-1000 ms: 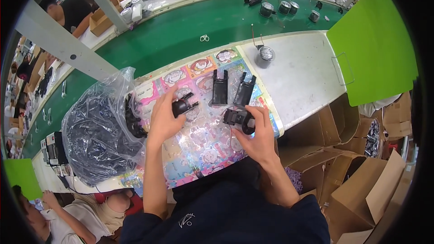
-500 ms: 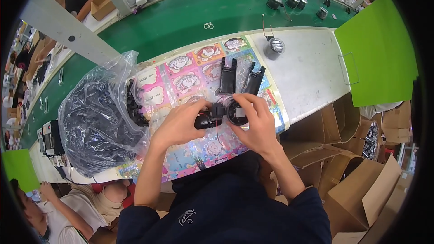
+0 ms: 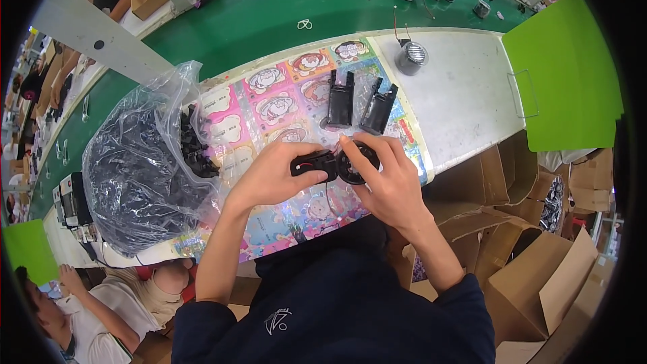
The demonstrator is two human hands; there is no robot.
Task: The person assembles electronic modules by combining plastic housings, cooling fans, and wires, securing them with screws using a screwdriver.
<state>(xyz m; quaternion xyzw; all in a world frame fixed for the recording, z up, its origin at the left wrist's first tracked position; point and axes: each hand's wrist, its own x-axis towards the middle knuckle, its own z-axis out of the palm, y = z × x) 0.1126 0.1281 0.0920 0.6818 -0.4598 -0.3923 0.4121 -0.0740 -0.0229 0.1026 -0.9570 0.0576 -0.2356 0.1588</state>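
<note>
At the centre of the frame, over a tabletop spread with colourful printed sheets, my left hand grips a black housing, thumb below and fingers above, a red wire showing in its opening. My right hand grasps a round black part by its edge, its face turned up toward me. I hold the two pieces side by side, apparently so that their near ends line up; whether they are joined, I cannot tell, as my fingers cover much of both. The grip on the outer sides seems chosen to leave the meeting point in sight.

Just beyond my right hand lie an upright-pointing pronged case and a slanted pronged case, apparently set within easy reach. Above them, right of centre, sits a silver-faced round unit with thin wires.

A bulky clear bag of black parts crowds my left forearm, limiting room on that side. A pale post cuts across the upper left; a bright green panel closes off the right, above cardboard boxes.
</note>
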